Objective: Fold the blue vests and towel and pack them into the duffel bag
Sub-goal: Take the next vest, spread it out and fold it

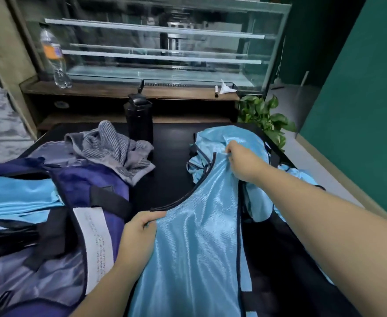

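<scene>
Your left hand [140, 234] pinches the blue vest [197, 243] at its near strap, right hand [242, 161] pinches the far strap, vest stretched over the black table [172, 143] beside the open duffel bag [78, 193]. Risk: slick fabric slips yr pinch, fold skews; the heap of more vests [256, 197] under it could drag along w/ it.

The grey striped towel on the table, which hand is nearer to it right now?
Left, narrowly. The left hand grips the blue vest at its near edge, below and slightly right of the towel. The right hand pinches the vest's far end, well off to the towel's right.
</scene>
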A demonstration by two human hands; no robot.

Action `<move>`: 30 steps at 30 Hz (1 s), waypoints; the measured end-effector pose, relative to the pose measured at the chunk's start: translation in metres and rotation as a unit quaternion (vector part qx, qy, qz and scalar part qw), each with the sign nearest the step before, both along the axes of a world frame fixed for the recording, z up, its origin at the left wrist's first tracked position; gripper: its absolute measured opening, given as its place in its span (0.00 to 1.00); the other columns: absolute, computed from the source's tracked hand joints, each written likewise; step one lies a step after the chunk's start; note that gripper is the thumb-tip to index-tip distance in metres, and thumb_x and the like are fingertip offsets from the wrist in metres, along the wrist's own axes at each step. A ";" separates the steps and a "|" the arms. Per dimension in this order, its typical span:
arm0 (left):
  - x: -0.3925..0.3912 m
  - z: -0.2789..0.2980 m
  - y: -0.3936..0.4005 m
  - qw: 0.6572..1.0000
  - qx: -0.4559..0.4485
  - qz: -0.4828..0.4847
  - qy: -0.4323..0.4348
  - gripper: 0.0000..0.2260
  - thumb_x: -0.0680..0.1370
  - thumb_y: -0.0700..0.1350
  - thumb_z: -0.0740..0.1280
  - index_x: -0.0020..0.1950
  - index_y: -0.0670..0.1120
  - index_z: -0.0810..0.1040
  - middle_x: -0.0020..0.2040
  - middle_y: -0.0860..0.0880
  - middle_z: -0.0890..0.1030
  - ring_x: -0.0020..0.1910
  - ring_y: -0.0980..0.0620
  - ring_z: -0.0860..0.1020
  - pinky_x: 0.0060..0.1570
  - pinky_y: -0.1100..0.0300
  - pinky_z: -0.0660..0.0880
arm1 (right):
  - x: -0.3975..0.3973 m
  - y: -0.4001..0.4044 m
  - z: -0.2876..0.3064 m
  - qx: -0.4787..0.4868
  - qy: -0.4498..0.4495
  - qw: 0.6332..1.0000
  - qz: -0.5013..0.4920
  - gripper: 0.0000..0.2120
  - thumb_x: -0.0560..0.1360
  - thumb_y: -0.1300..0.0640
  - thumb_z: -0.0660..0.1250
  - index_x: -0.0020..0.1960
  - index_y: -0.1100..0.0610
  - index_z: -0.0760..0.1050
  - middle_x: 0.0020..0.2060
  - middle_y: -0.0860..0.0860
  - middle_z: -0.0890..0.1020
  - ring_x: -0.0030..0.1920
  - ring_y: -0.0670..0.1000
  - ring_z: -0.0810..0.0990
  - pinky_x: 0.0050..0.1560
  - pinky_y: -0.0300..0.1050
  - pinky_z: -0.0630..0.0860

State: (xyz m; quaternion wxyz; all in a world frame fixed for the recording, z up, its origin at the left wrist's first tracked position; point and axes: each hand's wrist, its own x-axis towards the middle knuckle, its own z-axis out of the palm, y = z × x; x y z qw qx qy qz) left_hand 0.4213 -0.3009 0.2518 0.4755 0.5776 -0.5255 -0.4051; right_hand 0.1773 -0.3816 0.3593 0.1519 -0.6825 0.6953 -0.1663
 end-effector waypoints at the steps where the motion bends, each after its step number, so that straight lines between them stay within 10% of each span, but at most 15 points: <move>1: -0.001 -0.001 0.000 1.000 0.000 0.004 -0.001 0.19 0.77 0.28 0.59 0.43 0.50 0.81 0.46 0.54 0.81 0.33 0.61 0.74 0.31 0.77 0.67 | 0.000 0.000 0.002 0.012 -0.013 1.000 0.002 0.08 0.78 0.67 0.52 0.52 0.57 0.63 0.36 0.51 0.69 0.35 0.52 0.67 0.33 0.46 0.62; 7: -0.001 -0.008 -0.003 1.000 0.016 0.017 0.015 0.20 0.77 0.30 0.59 0.41 0.53 0.81 0.36 0.55 0.82 0.31 0.51 0.69 0.24 0.70 0.63 | -0.004 -0.005 0.004 0.007 -0.064 0.997 0.035 0.18 0.73 0.73 0.49 0.50 0.53 0.68 0.49 0.53 0.72 0.39 0.52 0.68 0.34 0.43 0.64; 20: -0.002 -0.002 0.002 0.999 0.002 0.021 0.029 0.19 0.77 0.29 0.58 0.43 0.51 0.81 0.48 0.54 0.82 0.23 0.59 0.68 0.23 0.69 0.64 | -0.012 -0.003 -0.004 -0.046 -0.001 0.997 0.055 0.15 0.73 0.71 0.57 0.42 0.53 0.72 0.49 0.55 0.79 0.49 0.58 0.76 0.50 0.50 0.74; 30: -0.001 -0.003 0.003 0.999 0.005 0.021 0.029 0.19 0.78 0.30 0.58 0.44 0.50 0.82 0.50 0.55 0.81 0.26 0.58 0.69 0.24 0.69 0.65 | -0.004 0.009 -0.014 -0.115 0.202 0.969 0.087 0.10 0.78 0.59 0.63 0.58 0.55 0.68 0.54 0.53 0.72 0.47 0.57 0.73 0.44 0.48 0.67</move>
